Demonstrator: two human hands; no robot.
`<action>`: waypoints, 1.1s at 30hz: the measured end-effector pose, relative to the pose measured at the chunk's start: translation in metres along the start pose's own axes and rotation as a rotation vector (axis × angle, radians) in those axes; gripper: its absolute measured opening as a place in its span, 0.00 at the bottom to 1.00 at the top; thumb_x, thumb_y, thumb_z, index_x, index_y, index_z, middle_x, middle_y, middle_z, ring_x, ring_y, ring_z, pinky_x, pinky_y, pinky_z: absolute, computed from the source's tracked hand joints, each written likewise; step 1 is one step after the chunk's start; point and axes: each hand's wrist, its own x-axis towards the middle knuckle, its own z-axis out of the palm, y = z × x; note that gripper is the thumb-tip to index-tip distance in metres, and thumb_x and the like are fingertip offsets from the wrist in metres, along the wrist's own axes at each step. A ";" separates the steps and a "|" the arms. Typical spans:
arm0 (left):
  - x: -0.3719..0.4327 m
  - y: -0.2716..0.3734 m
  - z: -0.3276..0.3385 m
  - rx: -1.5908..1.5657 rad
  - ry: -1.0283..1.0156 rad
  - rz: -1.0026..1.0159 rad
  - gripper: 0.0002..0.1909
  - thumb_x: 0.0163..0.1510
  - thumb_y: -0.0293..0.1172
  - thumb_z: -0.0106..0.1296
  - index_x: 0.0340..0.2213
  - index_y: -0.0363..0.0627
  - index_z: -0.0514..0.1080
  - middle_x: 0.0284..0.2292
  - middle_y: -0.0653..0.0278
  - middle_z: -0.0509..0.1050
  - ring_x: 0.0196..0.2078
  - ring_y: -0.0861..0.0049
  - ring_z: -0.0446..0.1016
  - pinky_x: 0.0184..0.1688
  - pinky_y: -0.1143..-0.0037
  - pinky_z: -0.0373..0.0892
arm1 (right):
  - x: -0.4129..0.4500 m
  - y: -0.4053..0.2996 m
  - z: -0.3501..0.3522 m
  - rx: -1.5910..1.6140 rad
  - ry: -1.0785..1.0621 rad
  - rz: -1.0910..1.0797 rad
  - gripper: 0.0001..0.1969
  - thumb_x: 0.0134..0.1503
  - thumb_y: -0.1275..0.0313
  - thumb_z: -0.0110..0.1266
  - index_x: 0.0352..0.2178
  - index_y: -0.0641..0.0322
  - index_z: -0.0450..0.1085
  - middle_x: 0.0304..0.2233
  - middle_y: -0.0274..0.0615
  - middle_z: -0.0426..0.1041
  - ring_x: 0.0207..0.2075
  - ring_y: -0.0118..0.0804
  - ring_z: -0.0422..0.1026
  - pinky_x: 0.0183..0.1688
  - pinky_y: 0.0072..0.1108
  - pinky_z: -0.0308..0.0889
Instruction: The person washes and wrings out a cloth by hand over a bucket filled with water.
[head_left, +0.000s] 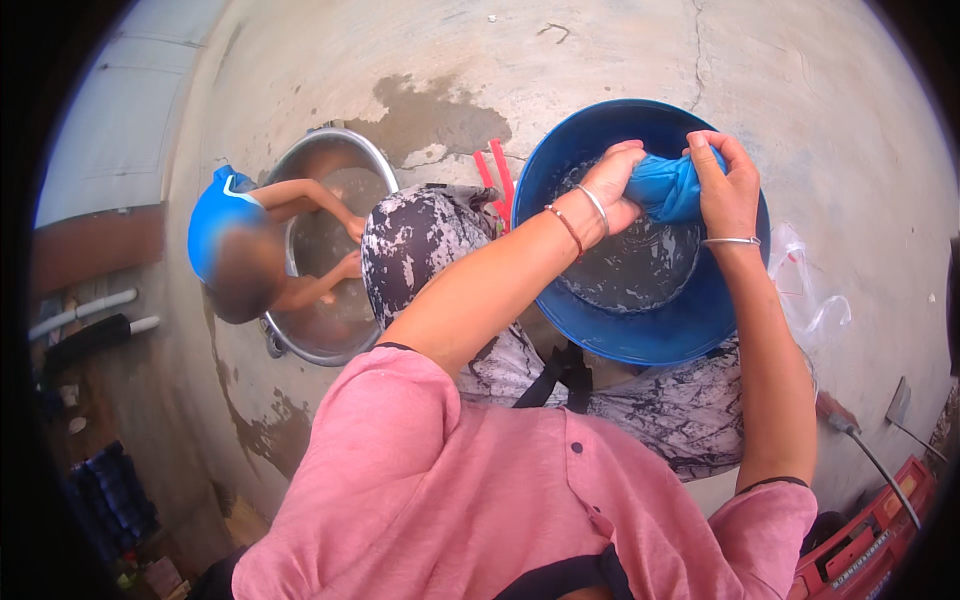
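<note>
A bunched, wet-looking blue cloth (664, 187) is stretched between my two hands above a round blue plastic tub (637, 345). My left hand (611, 187) grips its left end, and my right hand (726, 180) is closed around its right end. Below the cloth, rippling cloudy water (637, 270) lies in the tub. A metal bangle circles each wrist, with a reddish beaded bracelet also on the left one. The tub stands in front of my patterned trousers.
Another person (240, 247) in blue reaches into a metal basin (386, 169) at left. Red strips (495, 176) lie between basin and tub. A clear plastic bag (806, 285) is right of the tub; a red slotted object (862, 540) is at lower right.
</note>
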 end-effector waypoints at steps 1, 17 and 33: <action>-0.007 -0.003 0.010 -0.003 0.002 -0.005 0.08 0.53 0.33 0.48 0.33 0.44 0.70 0.33 0.64 0.73 0.36 0.72 0.73 0.42 0.66 0.70 | 0.001 0.008 -0.003 0.003 0.033 0.034 0.11 0.54 0.67 0.55 0.29 0.67 0.71 0.24 0.39 0.74 0.27 0.25 0.69 0.33 0.18 0.65; -0.044 -0.016 0.041 0.354 0.158 0.280 0.07 0.53 0.35 0.52 0.26 0.49 0.68 0.23 0.70 0.68 0.24 0.84 0.66 0.29 0.78 0.65 | -0.029 0.024 0.015 0.297 0.010 0.613 0.13 0.56 0.65 0.50 0.25 0.65 0.71 0.22 0.35 0.69 0.26 0.26 0.65 0.31 0.20 0.62; -0.040 -0.024 0.041 0.866 0.142 0.650 0.09 0.51 0.30 0.51 0.20 0.40 0.69 0.19 0.73 0.67 0.24 0.90 0.61 0.26 0.82 0.60 | -0.031 0.010 0.015 0.569 0.001 0.906 0.08 0.57 0.71 0.44 0.30 0.65 0.67 0.24 0.40 0.69 0.23 0.32 0.70 0.27 0.26 0.66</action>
